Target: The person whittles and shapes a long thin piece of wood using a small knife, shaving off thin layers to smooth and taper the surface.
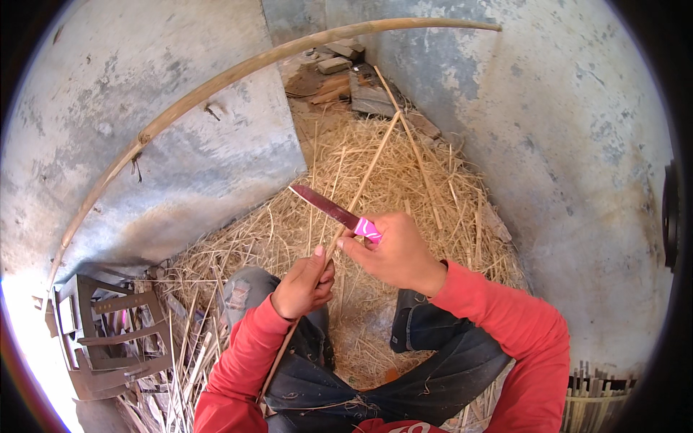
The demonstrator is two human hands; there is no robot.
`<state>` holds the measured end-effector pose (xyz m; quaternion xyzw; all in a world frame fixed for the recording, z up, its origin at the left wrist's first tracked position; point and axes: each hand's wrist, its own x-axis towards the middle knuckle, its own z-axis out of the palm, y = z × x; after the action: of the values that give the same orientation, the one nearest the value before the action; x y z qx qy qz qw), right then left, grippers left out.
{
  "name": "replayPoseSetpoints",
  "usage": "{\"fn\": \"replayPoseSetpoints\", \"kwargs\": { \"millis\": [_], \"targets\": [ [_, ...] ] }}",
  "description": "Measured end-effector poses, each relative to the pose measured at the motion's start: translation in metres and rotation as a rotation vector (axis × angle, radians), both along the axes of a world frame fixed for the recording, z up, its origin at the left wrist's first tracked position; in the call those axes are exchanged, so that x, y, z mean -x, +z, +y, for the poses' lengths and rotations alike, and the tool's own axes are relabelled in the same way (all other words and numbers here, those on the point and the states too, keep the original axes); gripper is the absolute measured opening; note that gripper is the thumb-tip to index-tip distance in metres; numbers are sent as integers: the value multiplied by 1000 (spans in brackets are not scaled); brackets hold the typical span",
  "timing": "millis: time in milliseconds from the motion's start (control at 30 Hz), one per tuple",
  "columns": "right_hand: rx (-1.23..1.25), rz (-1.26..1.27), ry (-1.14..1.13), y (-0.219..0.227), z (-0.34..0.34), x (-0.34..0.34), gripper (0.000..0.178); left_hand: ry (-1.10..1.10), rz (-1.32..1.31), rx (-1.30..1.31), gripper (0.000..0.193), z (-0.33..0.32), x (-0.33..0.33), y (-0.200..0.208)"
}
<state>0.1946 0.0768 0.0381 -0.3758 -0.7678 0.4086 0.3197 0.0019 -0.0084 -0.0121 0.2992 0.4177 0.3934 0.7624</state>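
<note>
Left hand [306,286]: curled round a slender bamboo strip [379,154], slanting out over the shavings [462,195]. Right hand [397,254]: closed on a pink-handled knife [326,205]. Step judged: paring the strip; blade contact is unclear. The next stroke calls for a shallow blade angle.

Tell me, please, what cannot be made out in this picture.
Head view:
Part of the pink knife handle: covered by the right hand.
The gripped stretch of the stick: covered by the left hand.
What lies under the straw: buried by it.
The dark object at far right: cut off by the fisheye rim.
</note>
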Motion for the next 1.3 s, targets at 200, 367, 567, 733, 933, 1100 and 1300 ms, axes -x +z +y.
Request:
{"fn": "replayPoseSetpoints", "kwargs": {
  "millis": [200, 367, 567, 733, 933, 1100, 1300],
  "targets": [
    [-19, -15, -3, 8, -6, 4, 24, 26, 60, -18, 55, -1, -1, -1],
    [-38, -41, -7, -2, -6, 3, 16, 35, 130, -55, 56, -1, -2, -4],
    [-211, 87, 205, -6, -25, 9, 13, 145, 278, -149, 55, -1, -3, -13],
    [-173, 19, 160, -1, -28, 13, 20, 82, -39, 31, 56, 10, 9, 1],
    [-78, 1, -17, 19, 19, -8, 39, -240, -518, 195, 60, 5, 24, -3],
    [-243, -54, -193, 27, 37, -28, 41, -334, -579, 193, 63, 4, 22, -1],
    [-443, -194, -321, 27, 53, -41, 38, -370, -439, 192, 66, 0, 16, 5]
  ]
}}
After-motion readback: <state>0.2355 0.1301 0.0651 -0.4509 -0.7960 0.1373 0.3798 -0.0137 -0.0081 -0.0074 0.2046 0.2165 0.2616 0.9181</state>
